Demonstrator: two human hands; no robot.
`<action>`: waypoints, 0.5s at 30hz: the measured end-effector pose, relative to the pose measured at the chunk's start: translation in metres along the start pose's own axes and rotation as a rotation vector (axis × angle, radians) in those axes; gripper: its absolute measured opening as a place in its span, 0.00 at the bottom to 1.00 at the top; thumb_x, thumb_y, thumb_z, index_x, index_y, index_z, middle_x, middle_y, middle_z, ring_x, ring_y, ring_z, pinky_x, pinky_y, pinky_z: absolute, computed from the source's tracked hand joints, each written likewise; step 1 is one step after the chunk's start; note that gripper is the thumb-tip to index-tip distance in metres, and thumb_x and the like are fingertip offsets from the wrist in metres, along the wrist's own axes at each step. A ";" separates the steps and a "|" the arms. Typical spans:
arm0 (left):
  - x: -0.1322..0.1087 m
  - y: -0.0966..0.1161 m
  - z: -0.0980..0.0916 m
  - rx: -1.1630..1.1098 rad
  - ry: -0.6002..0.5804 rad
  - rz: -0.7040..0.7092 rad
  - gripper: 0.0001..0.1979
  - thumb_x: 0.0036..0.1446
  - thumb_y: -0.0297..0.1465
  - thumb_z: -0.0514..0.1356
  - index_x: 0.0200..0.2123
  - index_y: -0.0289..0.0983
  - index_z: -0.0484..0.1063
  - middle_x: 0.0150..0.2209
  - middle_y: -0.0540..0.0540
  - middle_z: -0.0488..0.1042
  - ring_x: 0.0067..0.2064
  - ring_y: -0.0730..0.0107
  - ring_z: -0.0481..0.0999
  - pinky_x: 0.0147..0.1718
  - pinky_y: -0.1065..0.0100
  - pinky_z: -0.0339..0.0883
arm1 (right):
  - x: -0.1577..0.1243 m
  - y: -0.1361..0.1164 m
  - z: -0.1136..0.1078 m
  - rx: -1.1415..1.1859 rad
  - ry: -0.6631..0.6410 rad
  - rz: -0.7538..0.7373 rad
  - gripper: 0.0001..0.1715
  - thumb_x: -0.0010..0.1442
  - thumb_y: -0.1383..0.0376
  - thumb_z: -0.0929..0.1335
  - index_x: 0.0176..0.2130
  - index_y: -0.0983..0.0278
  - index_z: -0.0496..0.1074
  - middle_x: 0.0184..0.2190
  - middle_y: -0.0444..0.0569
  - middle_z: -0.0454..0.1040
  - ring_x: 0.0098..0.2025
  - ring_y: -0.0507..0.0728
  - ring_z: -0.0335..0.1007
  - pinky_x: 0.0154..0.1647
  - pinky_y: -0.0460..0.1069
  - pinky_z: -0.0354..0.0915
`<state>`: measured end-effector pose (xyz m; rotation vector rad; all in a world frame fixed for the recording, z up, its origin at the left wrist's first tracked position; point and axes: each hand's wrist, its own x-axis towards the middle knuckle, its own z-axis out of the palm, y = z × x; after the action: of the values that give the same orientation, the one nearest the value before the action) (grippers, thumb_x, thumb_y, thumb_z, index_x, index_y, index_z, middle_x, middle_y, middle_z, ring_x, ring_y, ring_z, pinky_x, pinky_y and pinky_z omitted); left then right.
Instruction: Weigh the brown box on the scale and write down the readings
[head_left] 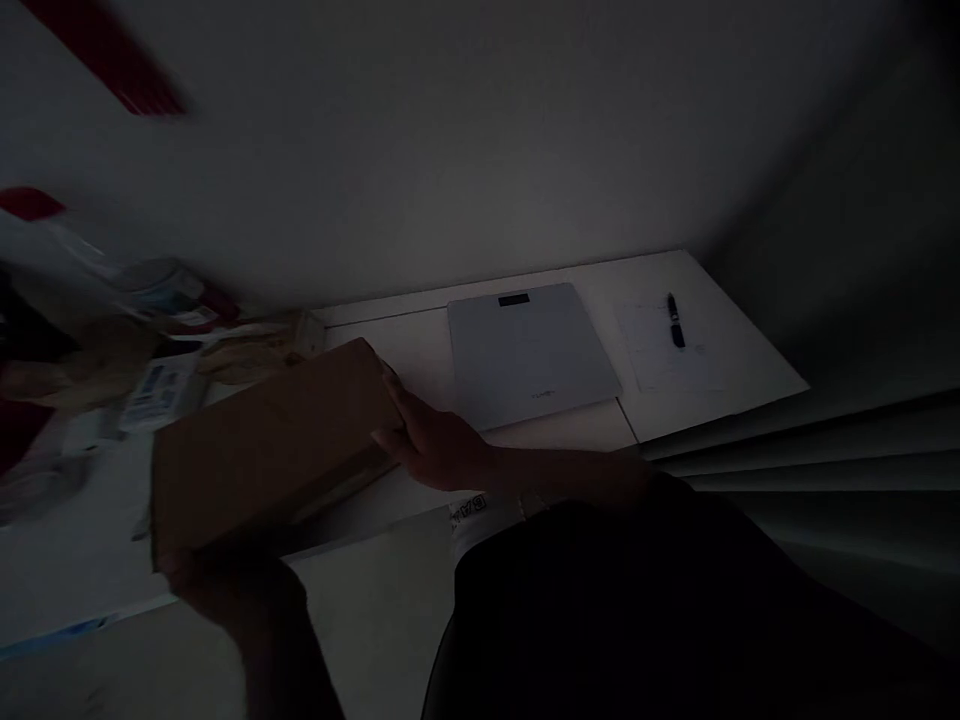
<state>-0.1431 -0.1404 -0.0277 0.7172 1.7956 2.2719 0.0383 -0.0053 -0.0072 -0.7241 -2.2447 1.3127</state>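
Note:
A brown cardboard box (274, 445) is held between my two hands, tilted, over the white table. My left hand (225, 585) grips its near left corner from below; the fingers there are dark and partly hidden. At the box's right end my right hand (435, 440) is closed on the edge, thumb on the near side and fingers on the far side. Just right of the box lies a flat, light-grey scale (529, 355) with a small dark display near its back edge.
A sheet of paper (649, 355) with a black pen (676, 320) on it lies right of the scale. Jumbled packages (161, 390) and a plastic tub (169, 290) crowd the table's left side. A wall runs behind; grey folded cloth (810, 430) hangs at the right.

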 end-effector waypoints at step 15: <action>-0.013 0.048 0.044 0.088 -0.094 0.174 0.28 0.61 0.43 0.51 0.63 0.53 0.74 0.67 0.59 0.70 0.74 0.54 0.59 0.72 0.50 0.52 | -0.013 -0.020 -0.047 0.135 0.042 -0.104 0.57 0.68 0.42 0.63 0.77 0.47 0.24 0.79 0.43 0.33 0.67 0.65 0.65 0.50 0.55 0.73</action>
<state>-0.1037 -0.1201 0.0221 1.0158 1.8658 2.2317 0.0720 0.0088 0.0301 -0.5737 -2.1072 1.3701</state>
